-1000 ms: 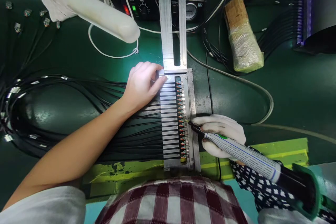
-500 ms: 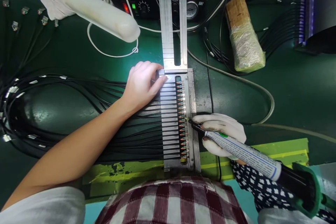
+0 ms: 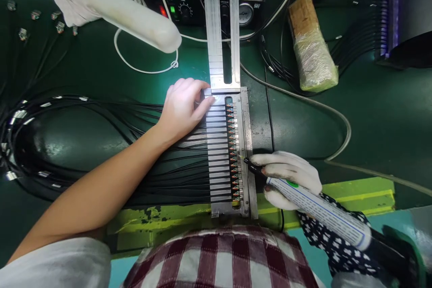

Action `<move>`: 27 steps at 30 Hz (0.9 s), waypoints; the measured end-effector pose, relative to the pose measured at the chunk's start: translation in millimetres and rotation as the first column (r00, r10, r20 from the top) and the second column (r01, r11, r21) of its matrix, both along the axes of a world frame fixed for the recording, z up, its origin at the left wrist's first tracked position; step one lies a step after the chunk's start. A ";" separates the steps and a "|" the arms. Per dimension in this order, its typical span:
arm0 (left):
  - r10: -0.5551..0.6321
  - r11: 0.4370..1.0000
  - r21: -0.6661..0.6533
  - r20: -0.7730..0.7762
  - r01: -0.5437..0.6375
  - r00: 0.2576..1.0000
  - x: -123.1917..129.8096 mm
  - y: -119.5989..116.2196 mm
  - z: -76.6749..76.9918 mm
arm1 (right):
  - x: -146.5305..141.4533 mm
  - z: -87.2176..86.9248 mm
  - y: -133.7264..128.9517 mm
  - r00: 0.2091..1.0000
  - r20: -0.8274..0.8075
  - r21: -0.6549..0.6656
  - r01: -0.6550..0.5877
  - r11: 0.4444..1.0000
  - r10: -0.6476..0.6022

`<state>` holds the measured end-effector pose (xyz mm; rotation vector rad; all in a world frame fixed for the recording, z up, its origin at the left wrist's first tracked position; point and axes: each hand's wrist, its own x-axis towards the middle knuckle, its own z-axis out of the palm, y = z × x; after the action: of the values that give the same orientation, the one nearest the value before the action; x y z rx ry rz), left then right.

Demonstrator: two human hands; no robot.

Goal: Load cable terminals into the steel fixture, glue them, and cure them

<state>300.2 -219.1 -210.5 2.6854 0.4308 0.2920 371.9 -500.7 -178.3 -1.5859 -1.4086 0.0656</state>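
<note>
The green bench (image 3: 297, 130) spreads under everything, and the black cables (image 3: 189, 189) run across it beneath my left forearm to the metal fixture (image 3: 221, 209), which lies right in front of me and sits practically where it did half a second ago. What has changed is the labelled syringe (image 3: 319, 209): it has slid a little toward my body and to the right, roughly one place along the row. I take that to mean the work has passed on to a neighbouring connector

My right hand (image 3: 286, 164), in a white glove, is closed round the front of the barrel, fingers stretched toward the nozzle, the syringe slanting back past my wrist. My bare left hand (image 3: 182, 105) reaches across to the fixture's upper left corner, thumb flat on the plate, forefinger at the edge, a gap between them; whether I grip or merely steady it, I cannot tell

The connectors (image 3: 233, 153) stand in one line along the fixture's slot, and the black nozzle (image 3: 253, 167) points at the middle of that line; contact is too small to judge
</note>
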 end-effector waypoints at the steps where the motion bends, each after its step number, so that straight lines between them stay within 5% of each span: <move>1: -0.001 1.000 0.000 -0.001 0.001 1.000 0.0 -0.1 0.3 | -0.8 -0.8 0.2 1.000 0.003 -0.008 -0.010 1.000 0.010; 27: 0.012 0.999 -0.034 -0.011 -0.012 1.000 -0.4 -0.9 1.8 | 0.5 -5.9 0.7 0.999 -0.007 -0.034 -0.038 0.999 0.038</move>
<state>299.8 -220.0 -208.7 2.6534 0.4511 0.2714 372.3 -500.0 -184.2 -1.5858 -1.4400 0.1174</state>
